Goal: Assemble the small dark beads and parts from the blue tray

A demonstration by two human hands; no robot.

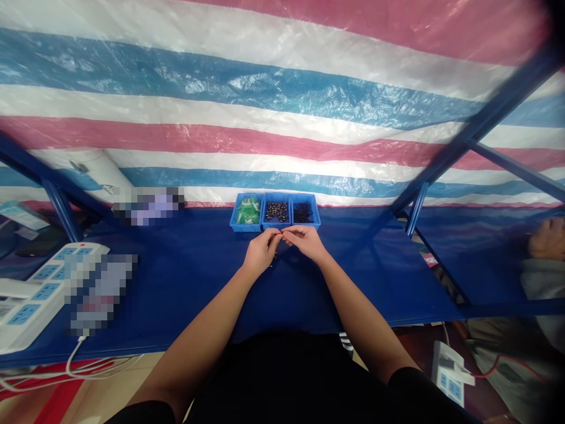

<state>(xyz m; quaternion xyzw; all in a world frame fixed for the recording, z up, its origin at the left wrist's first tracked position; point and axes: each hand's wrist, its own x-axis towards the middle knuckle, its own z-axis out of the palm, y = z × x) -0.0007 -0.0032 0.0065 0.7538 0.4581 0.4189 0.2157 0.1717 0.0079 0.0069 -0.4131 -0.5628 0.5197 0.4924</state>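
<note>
My left hand (pixel 263 251) and my right hand (pixel 305 242) meet fingertip to fingertip over the blue table, just in front of three small blue bins. Both are closed in a pinch, and whatever sits between the fingertips is too small to make out. By the left palm, a few tiny brassy bits (pixel 275 257) show. The left bin (pixel 246 228) holds green and white material. Small brass-and-black parts (pixel 277 211) fill the middle bin (pixel 276 225). Dark, thin little pieces (pixel 302 212) lie in the right bin (pixel 314 224).
A white power strip (pixel 57 277) and a blurred-out device (pixel 103 291) with a white cable lie at left. Behind the bins hangs a striped plastic sheet (pixel 282 141). Blue frame bars (pixel 477 126) slope down at both sides. Another person's hand (pixel 547 238) appears at far right.
</note>
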